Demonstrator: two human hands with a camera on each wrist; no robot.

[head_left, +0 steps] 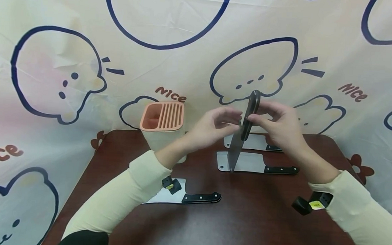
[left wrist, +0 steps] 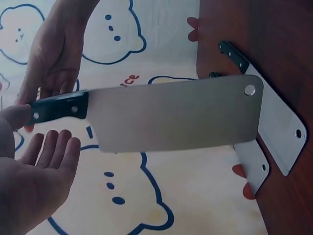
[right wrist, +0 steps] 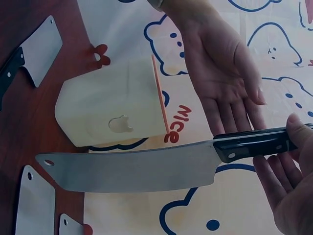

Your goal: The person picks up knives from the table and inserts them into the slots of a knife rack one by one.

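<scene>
My right hand [head_left: 277,121] pinches the black handle of a cleaver [left wrist: 176,117] between thumb and fingers, its broad blade pointing down above the table. Beside the handle is my left hand [head_left: 216,121], fingers extended and thumb apart; whether its fingertips touch the handle I cannot tell. Below lie two more cleavers: a nearer cleaver [head_left: 252,162] and a farther cleaver [head_left: 256,142], handles to the right. A third knife [head_left: 200,198] lies at the front left, its blade partly hidden by my left sleeve.
A cream knife holder [head_left: 162,139] with a salmon slotted top stands at the back left of the dark brown table [head_left: 243,228]. A cartoon-printed cloth [head_left: 172,73] hangs behind the table.
</scene>
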